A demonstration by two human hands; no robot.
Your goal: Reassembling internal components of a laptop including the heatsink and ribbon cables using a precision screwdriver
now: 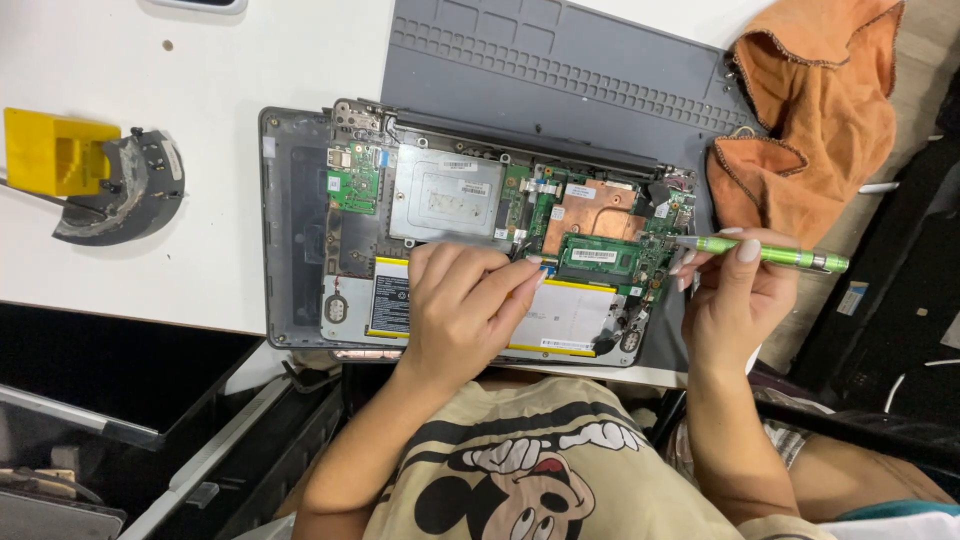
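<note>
- An opened laptop (300,230) lies bottom-side up on the white table (200,150), its cover removed, so the inner parts are visible.
- The left hand (460,305) rests flat on the white battery pack (575,315) with yellow edges, in the front part of the laptop; the fingers are bent and pressed together. They point toward the memory module (597,257), but I cannot tell if they grip anything small under them.
- The right hand (735,295) is closed around a green screwdriver (775,254), held almost level like a pen; its metal tip touches the right edge of the green motherboard (655,262), or is just above it.
- Behind the memory module there is a copper heat plate (590,210), and to the left of it a silver metal shield (445,195) and a small green board (352,180).
- The rear part of the laptop lies on a grey repair mat (560,70) with many small compartments.
- An orange cloth (810,110) is crumpled at the right end of the mat.
- Well apart, at the left on the table, stands a yellow block (55,150), touching a dark grey curved part (125,195).
- The person wears a beige shirt (560,470) with a cartoon print.
</note>
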